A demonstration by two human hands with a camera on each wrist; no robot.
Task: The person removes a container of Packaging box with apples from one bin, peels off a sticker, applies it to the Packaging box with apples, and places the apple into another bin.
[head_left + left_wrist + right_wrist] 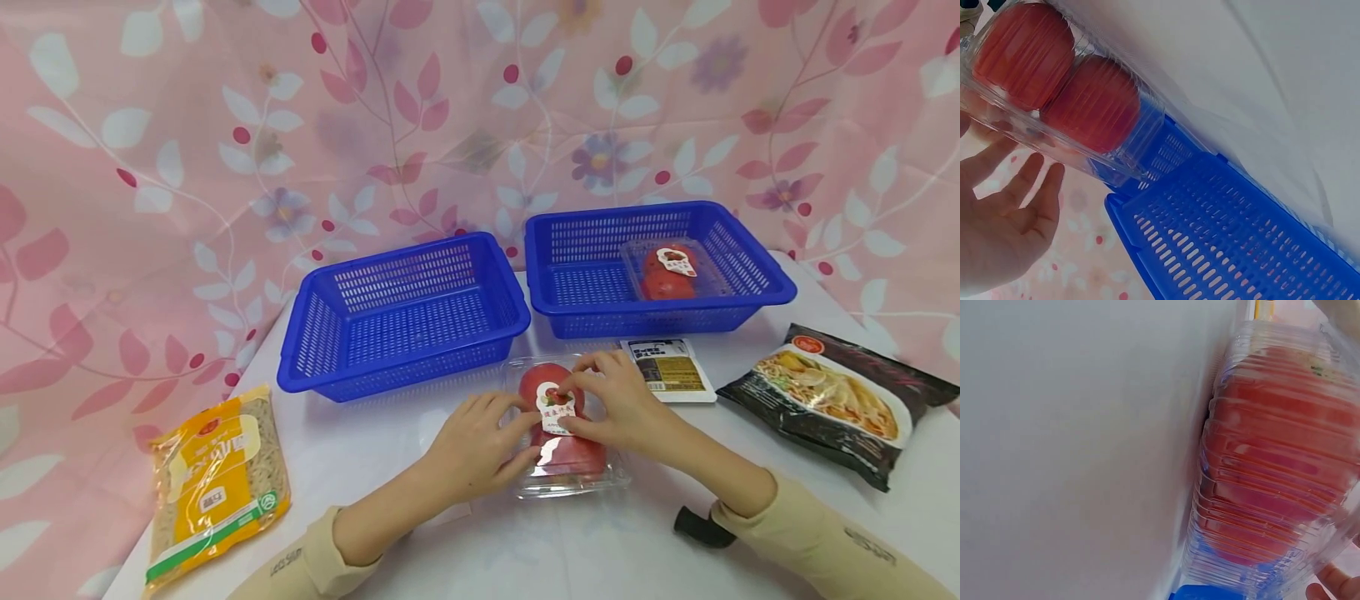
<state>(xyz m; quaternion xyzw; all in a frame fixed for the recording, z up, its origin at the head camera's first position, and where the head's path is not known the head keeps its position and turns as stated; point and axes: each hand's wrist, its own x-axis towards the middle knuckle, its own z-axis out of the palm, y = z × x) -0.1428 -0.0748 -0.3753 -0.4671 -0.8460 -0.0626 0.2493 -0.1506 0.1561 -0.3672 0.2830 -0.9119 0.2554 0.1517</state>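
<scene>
A clear plastic box (611, 485) of red tomatoes (581, 458) rests on the white table in front of me. It has a white sticker label (553, 414) with a tomato picture on its lid. My left hand (474, 443) touches the label's left side with its fingertips. From the right, the fingers and thumb of my right hand (626, 407) press the label. In the left wrist view, the left hand (1013, 215) has its fingers loosely spread beside the box. The ribbed box side (1260, 462) fills much of the right wrist view.
Behind the box stand a left blue basket (405, 371) and a right blue basket (660, 321), the latter holding another tomato box (671, 271). A yellow noodle bag (213, 492) lies left. A flat packet (671, 371) and black noodle bag (836, 400) lie right.
</scene>
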